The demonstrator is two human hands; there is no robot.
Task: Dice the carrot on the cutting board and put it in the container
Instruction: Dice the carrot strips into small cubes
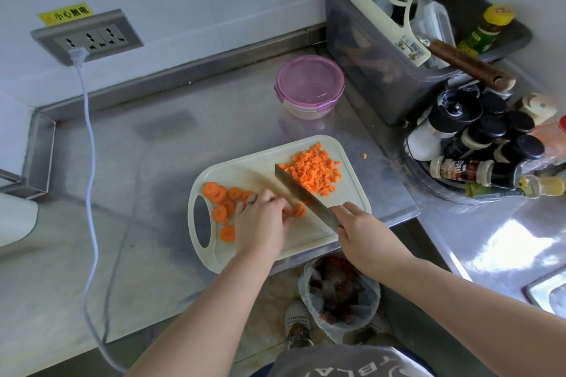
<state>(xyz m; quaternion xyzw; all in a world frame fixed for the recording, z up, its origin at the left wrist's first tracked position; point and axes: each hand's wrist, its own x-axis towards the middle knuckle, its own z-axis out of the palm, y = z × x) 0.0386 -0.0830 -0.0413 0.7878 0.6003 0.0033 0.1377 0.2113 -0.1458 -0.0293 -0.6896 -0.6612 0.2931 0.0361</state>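
On the cutting board (245, 171), carrot slices (299, 212) touch left fingers (271, 198).

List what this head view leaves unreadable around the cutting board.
All in the head view:
- Knife handle: wrapped inside the right hand.
- Carrot slices being cut: mostly covered by the left hand.
- Container contents: the tinted lid obscures them.
- Labels on the spice jars: too small, blurred.

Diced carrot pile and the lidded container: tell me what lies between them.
In the head view, only the cutting board's far rim and bare steel counter separate the diced carrot pile from the container.
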